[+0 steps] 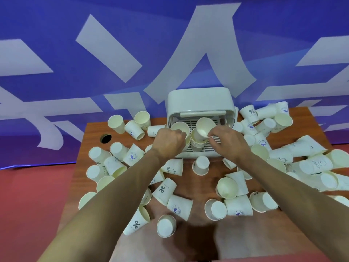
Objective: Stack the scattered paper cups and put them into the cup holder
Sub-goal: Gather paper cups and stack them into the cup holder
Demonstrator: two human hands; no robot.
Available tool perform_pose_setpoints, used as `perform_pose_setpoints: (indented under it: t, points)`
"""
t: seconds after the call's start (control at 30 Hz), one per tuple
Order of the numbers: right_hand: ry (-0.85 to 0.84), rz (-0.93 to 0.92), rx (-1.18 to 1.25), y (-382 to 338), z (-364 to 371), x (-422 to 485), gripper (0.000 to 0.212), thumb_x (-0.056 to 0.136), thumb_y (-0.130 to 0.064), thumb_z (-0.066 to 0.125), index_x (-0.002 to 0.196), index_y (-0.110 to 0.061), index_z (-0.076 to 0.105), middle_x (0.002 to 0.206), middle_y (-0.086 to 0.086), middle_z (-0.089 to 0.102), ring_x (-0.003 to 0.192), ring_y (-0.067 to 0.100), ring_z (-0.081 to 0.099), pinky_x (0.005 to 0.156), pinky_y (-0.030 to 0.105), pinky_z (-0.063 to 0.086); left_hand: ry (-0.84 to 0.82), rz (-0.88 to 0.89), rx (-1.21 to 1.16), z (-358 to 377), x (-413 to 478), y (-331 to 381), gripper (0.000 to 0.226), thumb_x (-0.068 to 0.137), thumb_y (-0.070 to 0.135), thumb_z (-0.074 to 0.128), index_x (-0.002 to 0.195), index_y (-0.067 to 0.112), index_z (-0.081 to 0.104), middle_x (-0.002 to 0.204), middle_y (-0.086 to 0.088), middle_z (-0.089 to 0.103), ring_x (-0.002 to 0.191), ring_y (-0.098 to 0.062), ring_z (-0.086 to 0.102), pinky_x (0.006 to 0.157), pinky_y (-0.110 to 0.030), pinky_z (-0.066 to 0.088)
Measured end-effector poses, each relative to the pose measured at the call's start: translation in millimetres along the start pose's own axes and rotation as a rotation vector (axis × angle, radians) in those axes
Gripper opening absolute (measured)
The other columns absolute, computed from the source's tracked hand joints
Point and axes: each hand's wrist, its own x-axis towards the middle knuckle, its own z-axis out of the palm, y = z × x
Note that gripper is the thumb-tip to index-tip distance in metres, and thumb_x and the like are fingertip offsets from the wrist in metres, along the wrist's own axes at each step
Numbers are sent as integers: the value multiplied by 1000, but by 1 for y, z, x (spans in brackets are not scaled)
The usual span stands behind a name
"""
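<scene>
The cup holder (200, 101), a white box open at the front, is sitting at 12 o'clock on the desk (204, 186), and both arms are reaching into it. The right grip (224, 137) is pinching a tilted cup (204, 125) between thumb and fingertips, mouth leaning toward the camera, just above a short stack (197, 144) that is standing on the slatted tray (212, 148) inside. The left grip (169, 139) is curling round a second cup (179, 127) at 10 o'clock of that stack; whether the two are touching, I cannot tell. Loose cups (166, 225) are lying scattered from 7 o'clock round to 3 o'clock of the desk, most on their sides, so much of the task is looking undone.

The step in hand is probably nesting the tilted cup into the stack. Doing it well is likely meaning:

- levelling the cup first, so its base is meeting the top mouth squarely rather than catching the rim;
- keeping the pinch light, since thin paper is apt to crease;
- lowering rather than dropping, because a short stack on slats is likely to rock;
- keeping the second cup out of the way until the first is seated.
</scene>
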Motion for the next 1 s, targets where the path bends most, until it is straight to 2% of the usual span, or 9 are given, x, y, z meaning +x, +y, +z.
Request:
perform_pose_setpoints:
  t: [0.13,0.23,0.3,0.43,0.63,0.9,1.0]
  points:
    - [-22,21,7,2,5,4,17,91,-27,66,107,-22,69,107,-4,69,94,16,63,70,31,54,-62,-9,-7,8,6,1,22,98,24,44,86,20,62,74,3,56,60,-19,53,56,-25,38]
    - [-20,9,15,2,7,6,15,91,-27,67,105,-22,69,105,-5,69,92,15,64,69,31,55,-102,-22,-69,17,8,1,22,97,26,47,90,19,66,79,0,65,64,-21,59,63,-26,50]
    - [-2,-2,18,2,9,6,14,90,-26,68,103,-22,70,103,-4,70,91,15,64,67,32,56,-106,-44,-95,22,7,1,23,97,27,47,91,19,67,81,-1,67,66,-21,61,65,-28,52]
    - [21,-10,15,3,13,4,14,88,-25,70,102,-21,70,101,-4,70,89,16,64,65,26,51,-118,-49,-89,32,8,2,26,97,29,45,89,19,67,80,-1,67,66,-22,59,63,-28,47]
    - [31,-9,-26,3,22,3,12,87,-26,70,99,-24,70,98,-7,71,88,14,65,63,22,42,-185,-58,-92,41,11,2,29,98,39,48,95,20,70,84,0,67,72,-20,62,69,-29,52]
    - [9,7,-103,7,35,5,10,85,-31,69,95,-29,71,93,-10,72,86,14,66,60,25,43,-173,-42,-57,44,14,6,27,96,37,49,92,19,68,87,-3,68,65,-21,49,60,-27,38]
    - [-36,9,-137,8,40,9,12,88,-37,64,98,-32,70,95,-11,72,85,13,66,61,26,43,-175,-44,-69,42,14,6,25,96,37,50,95,19,68,88,-3,68,65,-21,50,60,-26,38]
